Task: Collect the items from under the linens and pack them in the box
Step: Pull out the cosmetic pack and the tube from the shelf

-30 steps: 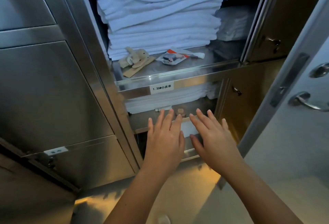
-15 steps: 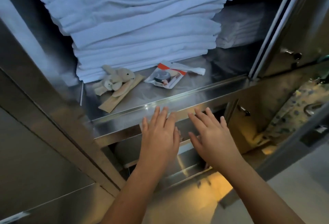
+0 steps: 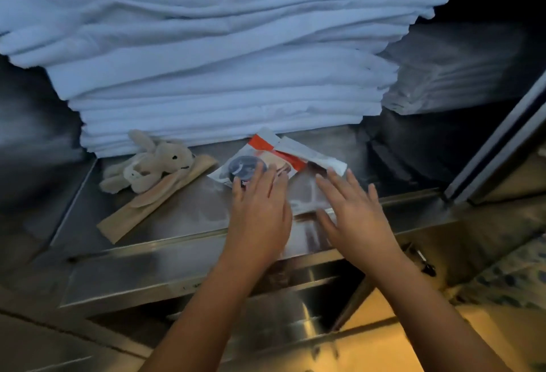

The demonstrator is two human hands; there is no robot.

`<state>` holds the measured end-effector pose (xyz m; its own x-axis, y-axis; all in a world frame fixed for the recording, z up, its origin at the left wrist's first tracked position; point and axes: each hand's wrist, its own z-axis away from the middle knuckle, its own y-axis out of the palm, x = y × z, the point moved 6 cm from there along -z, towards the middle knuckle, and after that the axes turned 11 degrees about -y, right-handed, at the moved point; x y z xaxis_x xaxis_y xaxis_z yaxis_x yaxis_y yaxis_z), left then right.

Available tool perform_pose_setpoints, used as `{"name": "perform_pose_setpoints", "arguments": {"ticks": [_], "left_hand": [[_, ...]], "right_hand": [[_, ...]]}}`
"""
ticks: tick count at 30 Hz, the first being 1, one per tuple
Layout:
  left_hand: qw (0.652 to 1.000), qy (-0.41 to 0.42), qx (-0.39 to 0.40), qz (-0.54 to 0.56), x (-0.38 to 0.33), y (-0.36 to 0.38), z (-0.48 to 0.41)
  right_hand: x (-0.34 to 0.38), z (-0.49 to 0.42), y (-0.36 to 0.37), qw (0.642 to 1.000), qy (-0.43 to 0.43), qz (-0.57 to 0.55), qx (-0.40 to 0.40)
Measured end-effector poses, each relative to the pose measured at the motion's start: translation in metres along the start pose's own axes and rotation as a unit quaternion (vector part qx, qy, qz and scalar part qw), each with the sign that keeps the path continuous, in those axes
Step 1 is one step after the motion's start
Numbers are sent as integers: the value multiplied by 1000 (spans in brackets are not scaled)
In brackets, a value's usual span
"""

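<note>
I have both hands out over the front lip of a stainless-steel shelf (image 3: 183, 223), palms down and holding nothing. The left hand (image 3: 260, 212) lies flat with its fingers straight and slightly spread. Its fingertips overlap the near edge of a clear plastic packet (image 3: 251, 164) that carries a red-and-white label and a dark round item inside; whether they actually press on it I cannot tell. The right hand (image 3: 354, 218) is just beside the left, its fingers likewise straight and fanned, the tips close to the near end of a slim white sachet (image 3: 313, 155) that lies across the packet's right side. Both packs sit at the foot of a tall stack of folded white linens (image 3: 224, 76), their far ends against or under its bottom layer; I cannot tell which. To the left on the same shelf, 1 beige plush rabbit (image 3: 153, 161) lies on its side against the base of the stack. It rests on a flat tan strip (image 3: 124, 220) that runs diagonally toward the shelf's front edge, well apart from either hand. A 2nd, dimmer pile of folded linens (image 3: 443, 76) stands to the right of the main stack, deeper in shadow. A door frame (image 3: 496, 150) slants along the right edge, and a small metal latch (image 3: 421, 257) shows on the lower panel beside the right wrist.
</note>
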<state>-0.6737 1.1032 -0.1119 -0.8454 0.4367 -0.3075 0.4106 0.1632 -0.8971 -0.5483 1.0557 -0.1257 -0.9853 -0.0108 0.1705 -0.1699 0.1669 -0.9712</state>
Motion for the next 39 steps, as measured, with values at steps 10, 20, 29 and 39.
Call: {"name": "perform_pose_setpoints", "arguments": {"ticks": [10,20,29,39], "left_hand": [[991,-101,22,-82,15,31,-57],[982,-116,71,-134,33,52,-67],[974,-84,110,-177,37,63,-64],[971,-81,137,-181,39,66,-66]], "right_hand": [[-34,-80,17,997,-81,-2,8],[-36,-121,38,996,-79,6,41],[-34,-119,37,995,-93,33,7],[-36,-106,20,984,-122,10,-132]]}}
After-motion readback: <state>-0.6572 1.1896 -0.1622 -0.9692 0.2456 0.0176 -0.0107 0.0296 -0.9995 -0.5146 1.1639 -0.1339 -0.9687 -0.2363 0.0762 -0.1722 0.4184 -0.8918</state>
